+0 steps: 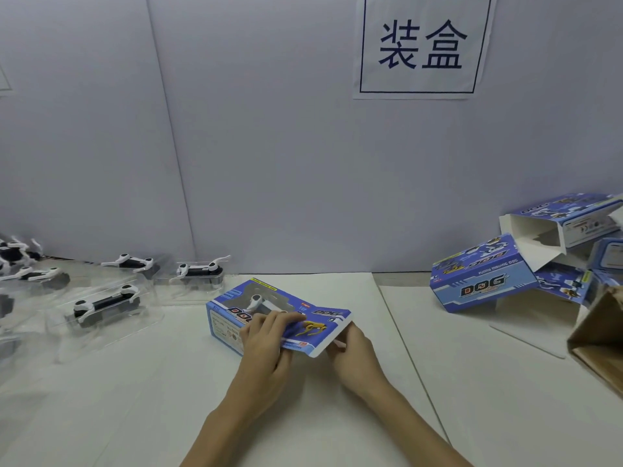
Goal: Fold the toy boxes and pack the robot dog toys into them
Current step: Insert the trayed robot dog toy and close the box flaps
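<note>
Your left hand (266, 335) presses down on the blue toy box (269, 315), fingers curled over its printed top to pin it to the desk (135, 382), probably so the thin glossy cardboard stays put while you work the end. Your right hand (354, 348) holds the box's open end at about four o'clock of it, fingers tucked beneath the white-edged flap; how tightly, you cannot tell. The box lies at the desk's centre. At nine o'clock, robot dog toys (104, 303) rest in clear plastic trays. At three o'clock, already folded boxes (482, 278) lie heaped, one gaping open.
</note>
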A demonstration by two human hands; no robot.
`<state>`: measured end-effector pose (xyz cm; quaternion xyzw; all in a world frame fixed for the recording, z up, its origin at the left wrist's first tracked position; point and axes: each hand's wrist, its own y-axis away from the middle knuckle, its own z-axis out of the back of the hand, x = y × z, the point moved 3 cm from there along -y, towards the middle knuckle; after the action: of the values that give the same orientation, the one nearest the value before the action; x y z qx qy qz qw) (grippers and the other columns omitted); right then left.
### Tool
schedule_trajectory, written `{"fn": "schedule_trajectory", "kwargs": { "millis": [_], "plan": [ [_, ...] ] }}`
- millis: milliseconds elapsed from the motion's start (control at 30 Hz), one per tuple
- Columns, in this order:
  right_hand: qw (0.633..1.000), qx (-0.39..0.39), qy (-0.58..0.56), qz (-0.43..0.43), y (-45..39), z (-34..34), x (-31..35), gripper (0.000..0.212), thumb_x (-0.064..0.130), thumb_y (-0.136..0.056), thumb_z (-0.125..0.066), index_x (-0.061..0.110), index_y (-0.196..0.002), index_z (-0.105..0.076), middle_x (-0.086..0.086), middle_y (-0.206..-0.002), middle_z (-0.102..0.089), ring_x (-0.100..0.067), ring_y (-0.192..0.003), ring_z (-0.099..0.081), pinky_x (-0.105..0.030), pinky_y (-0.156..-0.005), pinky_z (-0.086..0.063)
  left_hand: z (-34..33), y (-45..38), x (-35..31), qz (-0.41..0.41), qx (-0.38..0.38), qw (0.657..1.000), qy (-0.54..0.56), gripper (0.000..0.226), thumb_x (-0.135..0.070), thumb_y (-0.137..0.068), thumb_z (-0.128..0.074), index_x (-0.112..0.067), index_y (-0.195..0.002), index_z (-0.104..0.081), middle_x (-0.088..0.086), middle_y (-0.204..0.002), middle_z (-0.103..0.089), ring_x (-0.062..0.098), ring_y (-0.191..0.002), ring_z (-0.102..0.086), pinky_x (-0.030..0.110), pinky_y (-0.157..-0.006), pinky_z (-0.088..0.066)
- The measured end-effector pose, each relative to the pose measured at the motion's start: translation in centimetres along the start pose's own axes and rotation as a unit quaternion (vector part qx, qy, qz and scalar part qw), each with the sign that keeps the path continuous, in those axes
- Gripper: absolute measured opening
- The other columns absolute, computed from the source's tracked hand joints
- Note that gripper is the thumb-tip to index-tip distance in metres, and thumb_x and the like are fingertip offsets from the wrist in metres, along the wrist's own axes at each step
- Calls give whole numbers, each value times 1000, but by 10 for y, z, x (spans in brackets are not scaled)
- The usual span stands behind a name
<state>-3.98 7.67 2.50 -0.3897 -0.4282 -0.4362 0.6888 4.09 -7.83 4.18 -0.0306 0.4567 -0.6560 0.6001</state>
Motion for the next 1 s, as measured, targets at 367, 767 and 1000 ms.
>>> {"fn": "schedule_trajectory", "kwargs": {
  "millis": [367, 767, 1000],
  "plan": [
    [975, -154, 62, 149, -9, 29, 17, 20, 14, -101, -62, 14, -83, -70, 3, -81, -70, -18, -76, -65, -26, -67, -52, 20, 5, -13, -50, -87, 989, 107, 77, -46, -88, -74, -38, -152, -33, -16, -152, -44, 12, -137, -45, 17, -110, -36],
    [947, -175, -95, 252, 23, 54, 75, 19, 35, -103, -55, 25, -97, -70, 14, -94, -64, -11, -85, -64, -18, -70, -52, 41, -6, -27, -5, -191, 935, 298, 62, -54, -84, -79, -49, -133, -40, 1, -138, -58, 34, -123, -64, 63, -93, -57],
    [949, -95, 7, 301, 34, 25, 75, 65, 59, -105, -40, 25, -161, -35, 6, -152, -44, -8, -141, -45, -10, -101, -46, 33, -8, -27, 84, -124, 914, 378, 39, -29, -100, -56, -46, -135, -56, 4, -146, -57, 32, -118, -70, 49, -76, -65]
  ]
}}
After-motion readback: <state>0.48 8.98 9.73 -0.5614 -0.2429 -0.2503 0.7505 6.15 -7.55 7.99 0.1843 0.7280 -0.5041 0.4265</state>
